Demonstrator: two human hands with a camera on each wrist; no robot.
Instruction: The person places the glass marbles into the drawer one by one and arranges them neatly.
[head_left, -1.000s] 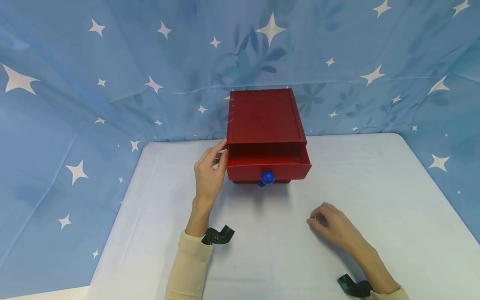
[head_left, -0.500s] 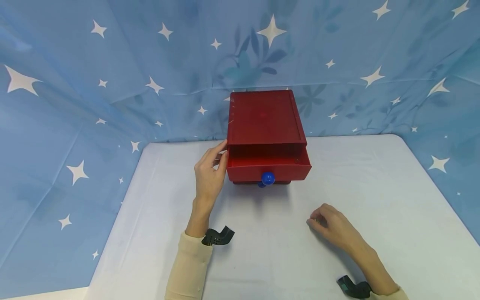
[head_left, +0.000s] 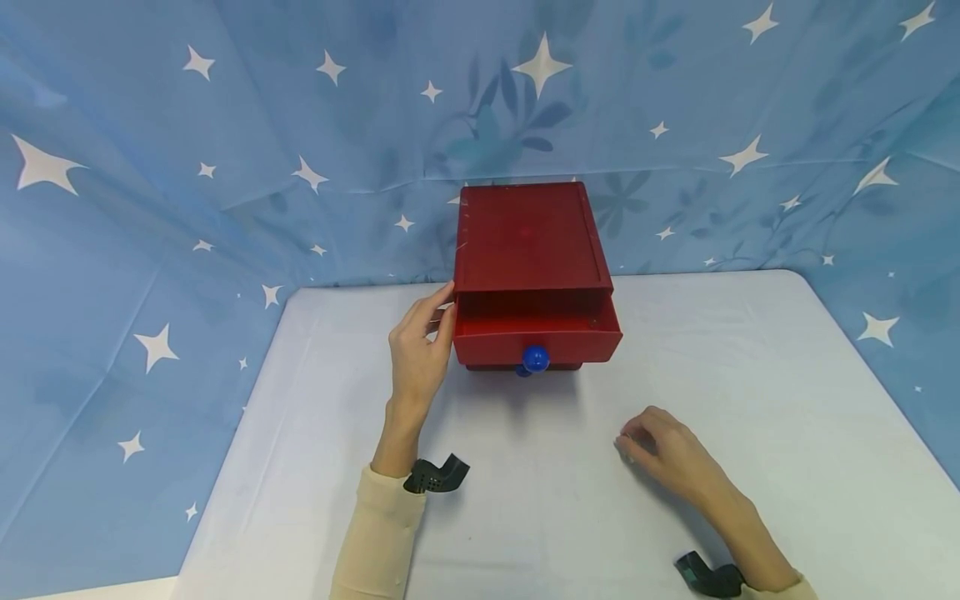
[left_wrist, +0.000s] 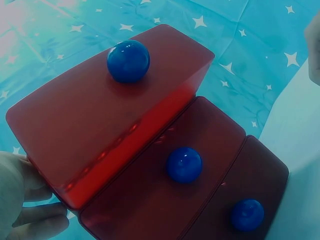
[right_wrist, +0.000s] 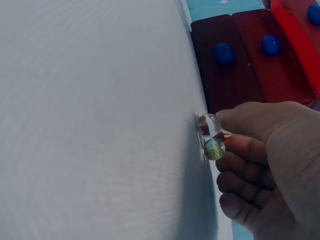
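A red chest [head_left: 528,233] of three drawers stands at the back of the white table [head_left: 750,358]. Its top drawer [head_left: 536,333] is pulled out, its blue knob [head_left: 536,359] facing me. My left hand [head_left: 416,350] rests against the chest's left side, thumb and fingertips touching the drawer's corner. From the left wrist, the pulled-out drawer [left_wrist: 100,125] juts over the two shut ones, and my fingers [left_wrist: 30,220] lie against its edge. My right hand [head_left: 663,454] sits curled on the table, pinching a clear marble [right_wrist: 209,125] and a greenish marble [right_wrist: 214,149] at its fingertips [right_wrist: 235,145].
Blue star-printed cloth [head_left: 225,125] hangs behind and to both sides of the table. Black wrist mounts [head_left: 437,475] sit at both sleeves. Bare tabletop [right_wrist: 100,125] spreads left of the marbles.
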